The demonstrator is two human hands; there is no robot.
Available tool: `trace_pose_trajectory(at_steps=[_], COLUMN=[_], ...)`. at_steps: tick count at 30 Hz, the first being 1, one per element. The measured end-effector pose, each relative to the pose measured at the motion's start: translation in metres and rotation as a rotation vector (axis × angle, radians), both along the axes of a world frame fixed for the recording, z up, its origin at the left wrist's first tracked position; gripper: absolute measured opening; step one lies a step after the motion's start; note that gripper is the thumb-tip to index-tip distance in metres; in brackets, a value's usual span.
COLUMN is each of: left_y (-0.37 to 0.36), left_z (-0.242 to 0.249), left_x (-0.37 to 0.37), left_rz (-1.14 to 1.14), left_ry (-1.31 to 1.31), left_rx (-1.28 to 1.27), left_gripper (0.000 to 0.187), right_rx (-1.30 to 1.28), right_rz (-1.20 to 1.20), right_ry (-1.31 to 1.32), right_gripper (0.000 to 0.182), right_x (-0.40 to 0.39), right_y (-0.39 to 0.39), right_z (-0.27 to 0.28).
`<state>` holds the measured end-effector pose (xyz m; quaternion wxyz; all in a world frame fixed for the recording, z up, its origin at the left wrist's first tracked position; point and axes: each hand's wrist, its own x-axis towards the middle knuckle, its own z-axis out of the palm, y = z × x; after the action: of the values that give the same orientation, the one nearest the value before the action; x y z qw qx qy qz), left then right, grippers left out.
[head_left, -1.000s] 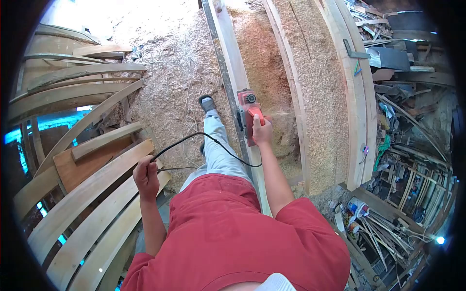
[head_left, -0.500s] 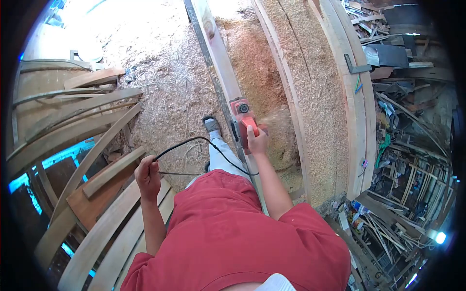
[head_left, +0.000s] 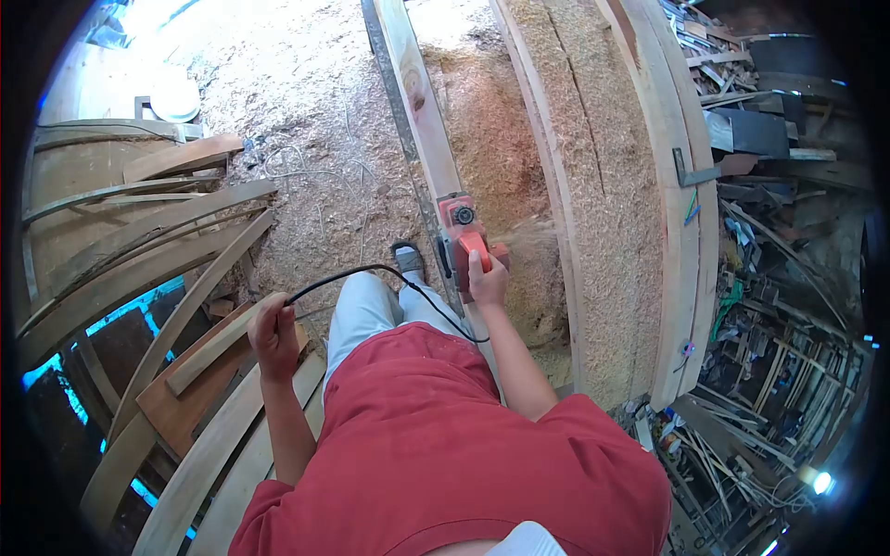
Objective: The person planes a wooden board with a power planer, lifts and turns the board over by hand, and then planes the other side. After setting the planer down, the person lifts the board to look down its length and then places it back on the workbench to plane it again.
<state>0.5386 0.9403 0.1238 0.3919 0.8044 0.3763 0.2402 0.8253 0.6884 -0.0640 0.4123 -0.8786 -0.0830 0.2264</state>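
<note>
My right hand (head_left: 488, 280) grips the handle of a red electric hand planer (head_left: 463, 222), which rests on top of a long, narrow wooden board (head_left: 422, 107). Wood shavings blur off the planer's right side. Out to the left, my left hand (head_left: 275, 335) is closed around the planer's black power cord (head_left: 369, 268), holding it raised. From there the cord arcs across in front of my legs and back toward my right forearm. The board's lower end is hidden behind my arm and red shirt.
Shavings cover the floor (head_left: 306, 120). Curved planks (head_left: 148, 241) are stacked at left. Right of the board stand long timbers (head_left: 681, 278), bearing a metal square (head_left: 693, 171). Scrap wood piles up at far right, near a lit lamp (head_left: 821, 482).
My left leg has stepped forward into view. The view has shifted slightly, while the planer stays on the board in my right hand and the cord in my left.
</note>
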Motion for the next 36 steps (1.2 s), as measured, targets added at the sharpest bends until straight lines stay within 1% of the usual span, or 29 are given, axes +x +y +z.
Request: trace_pose_trajectory(at_steps=[5,11,16,19,23,25,27,30,33,34,35,36], left_y=[0.020,0.054,0.091,0.122,0.162,0.183,0.204,0.237,0.270,0.281,0.291,0.301], left_z=[0.002,-0.005,-0.018,-0.023,-0.025,-0.026,-0.027,-0.030,-0.030,-0.030,-0.033,-0.037], left_x=[0.005,0.021,0.044,0.066,0.089,0.100,0.110,0.123,0.139,0.145,0.150,0.154], left_rz=[0.025,0.058,0.033,-0.006,0.008,0.011,0.009,0.014,0.000,-0.013,-0.017,-0.004], left_ry=[0.028,-0.021,-0.074,-0.101,-0.107,-0.101,-0.108,-0.117,-0.135,-0.148,-0.149,-0.169], left_rx=[0.010,0.036,-0.045,-0.031,-0.072,-0.025,-0.049,-0.065,-0.068,-0.071,-0.073,-0.079], left_gripper=[0.011,0.013,0.014,0.014,0.013,0.012,0.012,0.012,0.011,0.011,0.011,0.010], right_rx=[-0.008,-0.032,-0.011,-0.017,0.002,0.002,0.051,-0.002,-0.020,-0.021,0.082,0.185], right_rz=[0.001,0.014,-0.014,-0.007,-0.012,-0.024,-0.038,-0.055,-0.053,-0.057,-0.095,-0.132], right_ry=[-0.007,-0.017,0.015,0.022,0.000,-0.019,-0.015,0.051,0.053,0.051,0.038,0.025], right_gripper=[0.052,0.054,0.053,0.053,0.053,0.053,0.052,0.054,0.053,0.053,0.046,0.044], right_x=[0.018,0.040,0.056,0.071,0.089,0.099,0.107,0.117,0.129,0.131,0.134,0.136], right_y=[0.031,0.070,0.102,0.127,0.163,0.183,0.201,0.227,0.254,0.260,0.266,0.270], right_z=[-0.003,0.000,-0.012,-0.015,-0.020,-0.023,-0.021,-0.016,-0.008,-0.015,-0.029,-0.042])
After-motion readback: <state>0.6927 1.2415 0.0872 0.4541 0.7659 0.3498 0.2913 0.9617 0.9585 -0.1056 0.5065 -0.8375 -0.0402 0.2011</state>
